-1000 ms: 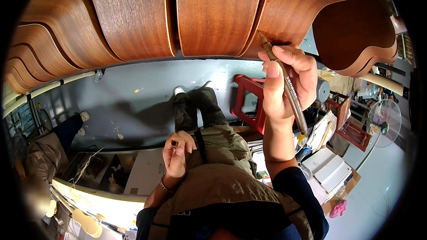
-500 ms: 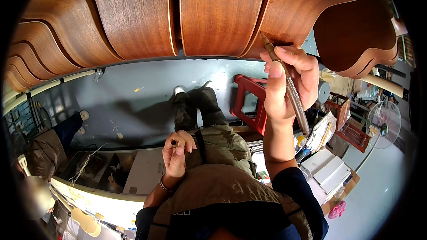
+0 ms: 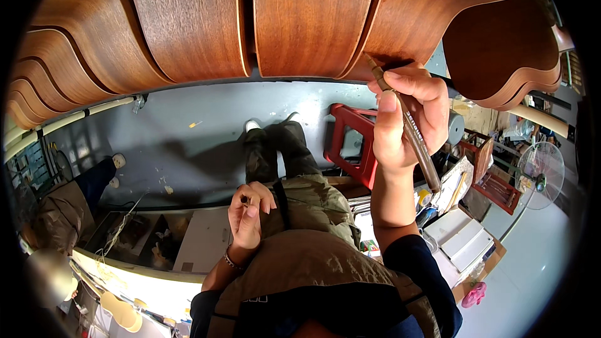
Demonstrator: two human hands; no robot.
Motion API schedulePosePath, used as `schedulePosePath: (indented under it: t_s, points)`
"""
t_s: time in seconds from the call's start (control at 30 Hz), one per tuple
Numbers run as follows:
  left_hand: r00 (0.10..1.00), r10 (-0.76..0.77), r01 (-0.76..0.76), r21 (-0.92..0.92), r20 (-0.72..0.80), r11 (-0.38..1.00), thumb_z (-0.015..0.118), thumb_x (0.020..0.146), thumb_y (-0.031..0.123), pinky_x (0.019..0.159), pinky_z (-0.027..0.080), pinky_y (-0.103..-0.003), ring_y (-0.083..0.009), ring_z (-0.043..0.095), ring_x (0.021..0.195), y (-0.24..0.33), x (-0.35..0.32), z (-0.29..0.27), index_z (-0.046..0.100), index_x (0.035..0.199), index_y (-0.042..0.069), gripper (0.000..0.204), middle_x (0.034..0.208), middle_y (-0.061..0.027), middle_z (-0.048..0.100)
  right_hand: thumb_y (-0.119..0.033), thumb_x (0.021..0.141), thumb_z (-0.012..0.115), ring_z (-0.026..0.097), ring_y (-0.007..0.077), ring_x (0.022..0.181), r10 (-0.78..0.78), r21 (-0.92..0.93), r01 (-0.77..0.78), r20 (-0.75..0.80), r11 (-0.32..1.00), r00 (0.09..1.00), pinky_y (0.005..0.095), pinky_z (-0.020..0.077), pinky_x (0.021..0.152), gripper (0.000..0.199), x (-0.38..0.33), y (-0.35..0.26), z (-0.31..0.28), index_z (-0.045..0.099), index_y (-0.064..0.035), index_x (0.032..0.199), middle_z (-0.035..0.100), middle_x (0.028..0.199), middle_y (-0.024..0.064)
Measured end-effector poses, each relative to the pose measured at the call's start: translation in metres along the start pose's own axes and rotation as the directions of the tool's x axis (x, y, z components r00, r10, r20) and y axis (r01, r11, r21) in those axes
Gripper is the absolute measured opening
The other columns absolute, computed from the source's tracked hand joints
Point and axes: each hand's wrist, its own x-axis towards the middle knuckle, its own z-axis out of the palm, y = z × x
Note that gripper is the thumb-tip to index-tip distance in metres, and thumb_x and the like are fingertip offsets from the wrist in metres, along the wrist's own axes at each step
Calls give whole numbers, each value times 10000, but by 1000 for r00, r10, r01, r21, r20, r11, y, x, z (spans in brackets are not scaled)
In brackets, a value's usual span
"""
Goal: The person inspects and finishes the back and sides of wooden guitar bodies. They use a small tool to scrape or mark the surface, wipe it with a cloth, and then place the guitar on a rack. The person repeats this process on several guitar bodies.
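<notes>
Landmark: using the red stool (image 3: 350,144) on the grey floor as my anchor for everything.

Right hand (image 3: 404,119): up above the stool, fingers wrapped tight around a brown marker (image 3: 407,128), tip pressing right at the lower edge of a hanging guitar body (image 3: 388,19).

Left hand (image 3: 249,213): down and left of the stool, against the chest, curled shut on what looks like a small dark cap (image 3: 244,199), though it's tiny so I'm not swearing to it.

Marker look: long, slim, brown barrel with some pale print, angled down toward the stool.

Guitar body look: reddish-brown wood, fine straight grain, pale trim line along the curved side, one of a whole row hanging there.

Risk: honestly, working overhead like this, the tip could be skidding off that curved edge and leaving a streak on the face.

Other risk: the bodies are hanging, so a hard push could be swinging one into its neighbour.
</notes>
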Motion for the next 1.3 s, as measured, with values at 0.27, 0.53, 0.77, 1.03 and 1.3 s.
schedulePosePath:
  t_s: [0.27, 0.53, 0.77, 1.03, 1.3]
  points:
    - [1000, -3, 3, 0, 2, 1000, 546, 865, 330, 598, 368, -293, -163, 395, 635, 1, 2, 1, 378, 718, 80, 335, 656, -66, 415, -90, 801, 627, 583, 160, 627, -7, 45, 8, -26, 999, 1000, 241, 464, 579, 163, 0, 2, 2, 545, 36, 867, 598, 770, 124]
    - [1000, -6, 6, -1, 6, 1000, 543, 866, 330, 601, 366, -293, -165, 396, 639, 1, 3, 1, 379, 720, 82, 330, 659, -66, 416, -85, 772, 631, 563, 155, 589, -29, 49, 31, -40, 998, 999, 239, 456, 550, 140, -1, 6, 3, 559, 20, 829, 600, 711, 112]
    - [1000, -6, 6, 3, 12, 1000, 545, 868, 328, 604, 368, -294, -169, 396, 639, 2, 4, 1, 377, 722, 83, 330, 662, -65, 418, -80, 759, 632, 531, 161, 568, -48, 10, 48, -9, 999, 999, 251, 441, 539, 135, -1, 7, 0, 555, 14, 819, 590, 684, 108]
    - [1000, 6, -6, 5, 17, 1000, 535, 869, 321, 606, 366, -296, -174, 399, 642, 3, 6, 1, 371, 721, 81, 326, 663, -68, 416, -77, 754, 624, 508, 160, 550, -51, 27, 52, -41, 998, 998, 248, 422, 520, 121, -2, 9, 3, 555, 8, 805, 579, 666, 103]
    - [1000, 9, -9, 3, 11, 1000, 529, 866, 305, 613, 371, -297, -169, 400, 649, 2, 7, 1, 372, 727, 80, 308, 669, -66, 414, -86, 755, 624, 513, 157, 551, -50, 17, 51, -55, 999, 997, 245, 426, 521, 128, -1, 8, 3, 554, 8, 806, 580, 668, 102]
